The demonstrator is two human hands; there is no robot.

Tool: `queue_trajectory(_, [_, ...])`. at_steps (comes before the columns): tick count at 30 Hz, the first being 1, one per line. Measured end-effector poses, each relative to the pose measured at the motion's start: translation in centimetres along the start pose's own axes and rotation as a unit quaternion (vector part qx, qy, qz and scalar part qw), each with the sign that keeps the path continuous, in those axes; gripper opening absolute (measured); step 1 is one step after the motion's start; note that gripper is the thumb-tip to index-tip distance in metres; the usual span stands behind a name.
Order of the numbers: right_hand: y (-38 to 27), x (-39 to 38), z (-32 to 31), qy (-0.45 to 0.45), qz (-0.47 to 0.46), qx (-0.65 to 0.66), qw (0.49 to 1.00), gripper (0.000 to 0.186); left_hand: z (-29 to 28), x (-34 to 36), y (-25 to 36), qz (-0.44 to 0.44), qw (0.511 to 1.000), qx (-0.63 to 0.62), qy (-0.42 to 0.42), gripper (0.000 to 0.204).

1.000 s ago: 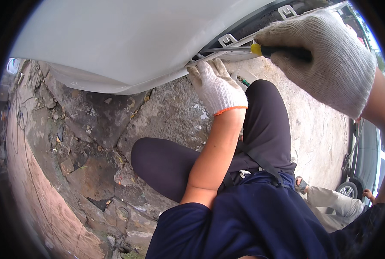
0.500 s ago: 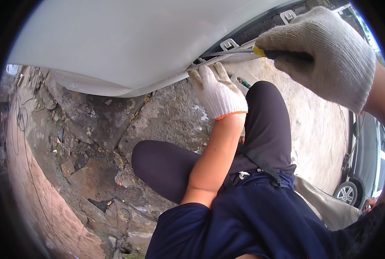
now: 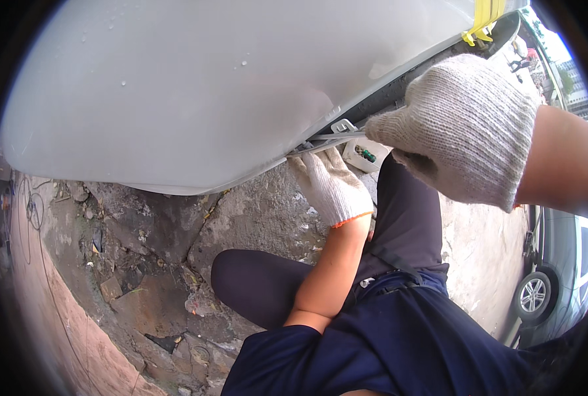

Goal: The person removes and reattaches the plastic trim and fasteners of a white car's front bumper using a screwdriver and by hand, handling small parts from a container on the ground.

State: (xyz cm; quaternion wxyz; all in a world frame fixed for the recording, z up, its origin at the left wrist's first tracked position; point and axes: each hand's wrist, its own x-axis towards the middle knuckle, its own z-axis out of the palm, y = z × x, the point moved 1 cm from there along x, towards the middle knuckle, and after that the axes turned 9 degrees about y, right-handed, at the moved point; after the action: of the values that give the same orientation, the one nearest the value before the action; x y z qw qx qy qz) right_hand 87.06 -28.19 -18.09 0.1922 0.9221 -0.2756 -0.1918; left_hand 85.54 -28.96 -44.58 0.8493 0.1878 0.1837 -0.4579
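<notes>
A pale grey car body panel, probably a bumper, fills the upper part of the view, with a gap along its lower right edge. My left hand, in a white knitted glove with an orange cuff, grips the panel's lower edge from below, fingertips partly hidden. My gloved right hand is closed around a screwdriver; its metal shaft points left into the gap near my left fingertips. Its handle is hidden by the glove now; the earlier frame shows it black and yellow. A pale clip tab sits just above the shaft.
Yellow tape strips hang at the panel's upper right. A white container with something green stands beyond my knee. Broken, littered concrete lies at left, and a parked car stands at right.
My view has shifted, so the panel sits lower and the yellow tape shows. My right hand has come lower and turned, covering the screwdriver's handle. My left hand stays at the panel edge.
</notes>
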Motion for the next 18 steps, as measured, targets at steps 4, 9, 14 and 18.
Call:
queue_trajectory(4, [0.0,0.1,0.6,-0.081,-0.003,-0.063,0.995,0.023,-1.2,0.4,-0.8,-0.041,0.999,-0.022,-0.015,0.065])
queue_trajectory(9, [0.0,-1.0,0.3,-0.089,0.006,-0.032,0.995,0.024,-1.4,0.7,-0.1,-0.070,0.996,-0.034,-0.042,0.062])
queue_trajectory(14, [0.6,-2.3,0.0,-0.082,0.012,0.014,0.996,0.025,2.8,-0.8,2.1,0.003,1.000,0.022,-0.015,0.057])
queue_trajectory(18, [0.8,-4.7,-0.2,-0.097,0.022,0.048,0.994,0.026,-0.2,-0.8,0.2,-0.016,0.999,0.043,-0.015,0.055])
